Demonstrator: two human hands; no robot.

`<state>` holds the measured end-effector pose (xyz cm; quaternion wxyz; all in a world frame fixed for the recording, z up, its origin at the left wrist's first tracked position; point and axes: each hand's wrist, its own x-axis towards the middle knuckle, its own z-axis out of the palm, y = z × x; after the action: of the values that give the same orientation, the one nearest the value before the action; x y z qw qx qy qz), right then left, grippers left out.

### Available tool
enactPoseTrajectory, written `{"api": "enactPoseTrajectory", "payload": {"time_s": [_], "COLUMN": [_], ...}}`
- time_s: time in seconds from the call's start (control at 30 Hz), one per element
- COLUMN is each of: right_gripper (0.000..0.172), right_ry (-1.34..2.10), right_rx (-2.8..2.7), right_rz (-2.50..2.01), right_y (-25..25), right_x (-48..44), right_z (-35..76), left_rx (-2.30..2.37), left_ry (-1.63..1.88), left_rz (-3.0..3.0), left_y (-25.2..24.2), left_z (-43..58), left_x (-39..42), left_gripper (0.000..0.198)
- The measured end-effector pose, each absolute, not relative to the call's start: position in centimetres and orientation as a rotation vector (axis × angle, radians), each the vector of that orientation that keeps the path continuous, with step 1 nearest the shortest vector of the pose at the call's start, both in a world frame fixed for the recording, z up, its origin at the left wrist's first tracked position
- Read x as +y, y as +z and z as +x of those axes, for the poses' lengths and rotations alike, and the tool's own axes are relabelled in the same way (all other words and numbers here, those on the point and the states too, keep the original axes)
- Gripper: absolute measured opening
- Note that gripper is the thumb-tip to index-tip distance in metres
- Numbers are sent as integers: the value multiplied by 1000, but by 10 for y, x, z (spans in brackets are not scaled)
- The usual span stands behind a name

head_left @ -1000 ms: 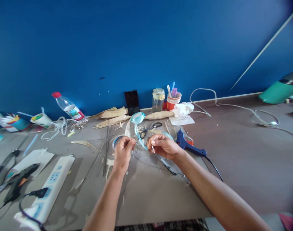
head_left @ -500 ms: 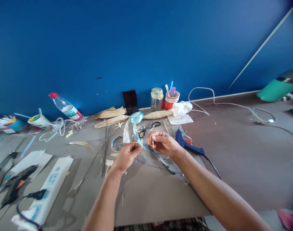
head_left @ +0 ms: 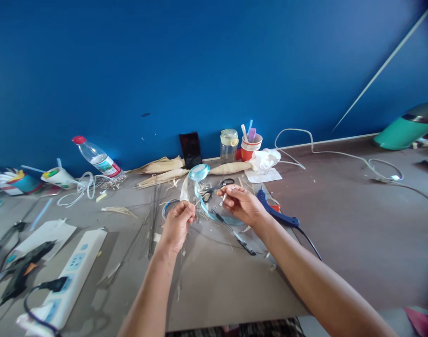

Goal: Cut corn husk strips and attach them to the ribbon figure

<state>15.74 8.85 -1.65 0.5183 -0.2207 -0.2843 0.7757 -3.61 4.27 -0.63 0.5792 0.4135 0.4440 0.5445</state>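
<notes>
My left hand [head_left: 177,223] is closed in a pinch on a thin wire stem just above the grey table [head_left: 217,281]. My right hand [head_left: 240,203] is also closed, pinching a small white piece at its fingertips and holding the light blue ribbon [head_left: 199,180], which loops up between both hands. A roll of tape [head_left: 167,206] lies just behind my left hand. Black scissors [head_left: 217,186] sit behind the ribbon. A dark thin tool [head_left: 235,234] lies on the table under my right wrist.
A blue glue gun [head_left: 277,213] with its cord lies right of my right hand. White power strip [head_left: 73,274] and black glue gun [head_left: 20,271] at front left. Water bottle [head_left: 98,157], glass jar [head_left: 230,145], red cup [head_left: 251,145], corn husks [head_left: 163,171] and a phone [head_left: 190,149] line the blue wall.
My right hand has moved up and slightly away from the table with the ribbon. My left hand has closed back into a tighter pinch near the ribbon.
</notes>
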Motion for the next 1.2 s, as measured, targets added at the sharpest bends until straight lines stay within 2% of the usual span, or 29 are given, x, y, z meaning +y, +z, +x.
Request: {"api": "enactPoseTrajectory", "payload": {"time_s": [0.3, 1.2], "right_gripper": [15, 20], "right_ry": [1978, 2100], "right_rx": [-821, -690], "right_rz": [-498, -542], "right_y": [-18, -24], "right_x": [80, 80], "right_z": [146, 138], "left_rx": [1058, 1036], "left_ry": [1321, 1256], "left_rz": [877, 861], "left_y": [-3, -10], "left_z": [-33, -29], "left_x": [42, 43], "left_gripper": [32, 31]}}
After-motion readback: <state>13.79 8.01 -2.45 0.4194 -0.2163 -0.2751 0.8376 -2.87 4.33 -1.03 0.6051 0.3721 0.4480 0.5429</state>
